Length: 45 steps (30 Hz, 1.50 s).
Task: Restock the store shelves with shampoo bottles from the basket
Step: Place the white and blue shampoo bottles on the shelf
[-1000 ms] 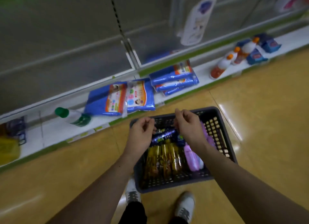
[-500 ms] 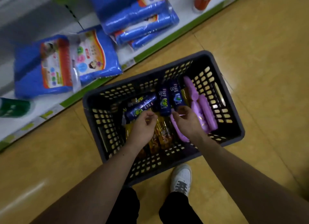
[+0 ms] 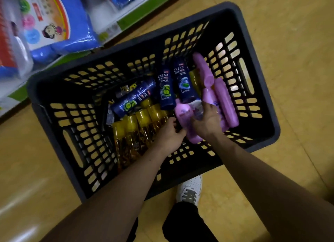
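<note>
A dark grey basket point(image 3: 260, 90) stands on the floor, filled with shampoo bottles. Three dark blue bottles point(image 3: 165, 90) lie in the middle, several amber bottles point(image 3: 133, 131) at the near left, and pink-purple bottles point(image 3: 226, 100) at the right. Both hands reach into the basket. My right hand point(image 3: 207, 120) lies over a pink-purple bottle point(image 3: 184, 115) and grips it, its fingers spread across the label. My left hand point(image 3: 168, 135) touches the same bottle's left side, its fingers curled beside it over the amber bottles.
The low white shelf point(image 3: 106, 12) with a green front edge runs along the top left, holding large blue packages point(image 3: 54, 21). Yellow-tan tiled floor point(image 3: 289, 34) surrounds the basket. My white shoe point(image 3: 189, 191) stands just behind the basket's near wall.
The view has dropped and closed in on the basket. Both hands went from the basket's rim down into it and moved right, onto a pink-purple bottle.
</note>
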Motion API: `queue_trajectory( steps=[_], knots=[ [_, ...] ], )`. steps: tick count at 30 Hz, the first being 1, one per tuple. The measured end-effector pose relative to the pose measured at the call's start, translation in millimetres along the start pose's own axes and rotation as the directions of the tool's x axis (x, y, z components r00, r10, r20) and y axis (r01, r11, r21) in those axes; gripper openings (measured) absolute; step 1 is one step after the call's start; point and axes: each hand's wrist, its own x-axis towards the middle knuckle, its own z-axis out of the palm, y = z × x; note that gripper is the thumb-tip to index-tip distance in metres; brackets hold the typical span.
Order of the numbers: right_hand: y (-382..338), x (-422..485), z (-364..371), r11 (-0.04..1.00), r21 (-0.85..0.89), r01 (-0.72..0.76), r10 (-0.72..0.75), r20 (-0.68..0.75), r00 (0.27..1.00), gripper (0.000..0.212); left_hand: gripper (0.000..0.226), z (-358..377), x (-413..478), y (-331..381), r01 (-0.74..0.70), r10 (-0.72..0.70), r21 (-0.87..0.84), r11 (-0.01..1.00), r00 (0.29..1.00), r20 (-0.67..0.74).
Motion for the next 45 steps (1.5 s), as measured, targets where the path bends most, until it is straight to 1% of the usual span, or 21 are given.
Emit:
queue_trajectory(
  steps=[3,5,7,9,10,13,15,16,19,21,24,27,29,30,32,34,36,38,40,42,45],
  knots=[
    [-5,2,4,0.996,-0.089,-0.007,0.009,0.024,1.0,0.066,0.048,10,17,0,0.057,-0.058,-0.094,0.994,0.998,-0.01],
    [-5,7,5,0.996,-0.094,-0.008,0.012,0.039,0.999,0.065,0.045,14,23,2,0.095,-0.098,-0.146,0.985,0.995,-0.009],
    [-4,12,4,0.999,-0.016,-0.041,0.041,0.037,0.998,0.061,0.039,16,27,4,0.114,-0.119,-0.188,0.976,0.993,-0.013],
    [-3,19,3,0.996,0.064,-0.056,0.055,0.014,0.998,0.06,0.019,18,32,3,0.113,-0.121,-0.194,0.974,0.992,-0.026],
    [-1,24,5,0.994,0.083,-0.065,0.064,0.025,0.998,0.059,0.014,17,33,3,0.113,-0.122,-0.198,0.974,0.992,-0.03],
    [17,53,21,0.991,0.091,-0.102,0.093,0.102,0.99,0.058,0.02,12,36,-2,0.121,-0.132,-0.213,0.97,0.991,-0.038],
    [26,64,34,0.988,0.113,-0.106,0.09,0.136,0.987,0.059,0.042,8,35,-6,0.143,-0.153,-0.223,0.964,0.988,-0.03],
    [24,62,38,0.988,0.122,-0.094,0.077,0.133,0.988,0.057,0.047,5,33,-8,0.155,-0.166,-0.222,0.963,0.986,-0.031],
    [-4,33,32,0.994,0.072,-0.077,0.067,0.127,0.99,0.047,0.042,-2,31,-18,0.164,-0.179,-0.218,0.962,0.983,-0.051],
    [-4,30,36,0.996,0.046,-0.078,0.071,0.145,0.987,0.049,0.033,-8,29,-22,0.171,-0.185,-0.205,0.964,0.982,-0.047],
    [-3,35,45,0.999,0.025,-0.045,0.042,0.113,0.993,0.055,0.024,-16,28,-24,0.168,-0.176,-0.126,0.978,0.983,-0.057],
    [-3,38,47,0.997,0.068,-0.042,0.036,0.088,0.996,0.039,0.015,-24,24,-22,0.16,-0.168,-0.13,0.979,0.984,-0.054],
    [-6,31,40,0.981,0.177,-0.079,0.05,0.166,0.985,0.019,0.012,-30,18,-23,0.17,-0.179,-0.167,0.971,0.983,-0.037],
    [-9,25,31,0.964,0.242,-0.109,0.054,0.222,0.974,0.014,0.011,-33,15,-24,0.173,-0.182,-0.177,0.969,0.983,-0.034],
    [-11,14,17,0.924,0.343,-0.17,0.052,0.328,0.943,0.022,0.015,-37,7,-25,0.177,-0.188,-0.169,0.97,0.981,-0.049],
    [-13,2,7,0.867,0.45,-0.215,0.018,0.401,0.916,0.022,0.026,-43,1,-28,0.195,-0.212,-0.172,0.966,0.974,-0.086],
    [-19,-8,1,0.773,0.575,-0.269,-0.045,0.472,0.88,0.023,0.033,-48,-3,-33,0.2,-0.223,-0.161,0.966,0.965,-0.14],
    [-27,-14,-4,0.657,0.67,-0.346,-0.099,0.532,0.841,0.04,0.037,-55,-5,-37,0.196,-0.213,-0.102,0.975,0.957,-0.199],
    [-35,-20,-11,0.543,0.742,-0.393,-0.165,0.554,0.816,0.053,0.041,-60,-7,-41,0.194,-0.206,-0.073,0.978,0.953,-0.224],
    [-44,-25,-18,0.465,0.783,-0.413,-0.209,0.551,0.808,0.052,0.044,-63,-10,-41,0.192,-0.2,-0.06,0.98,0.954,-0.221],
    [-60,-36,-30,0.429,0.81,-0.4,-0.243,0.53,0.813,0.042,0.046,-66,-24,-34,0.171,-0.181,-0.064,0.983,0.958,-0.221]
  ],
)
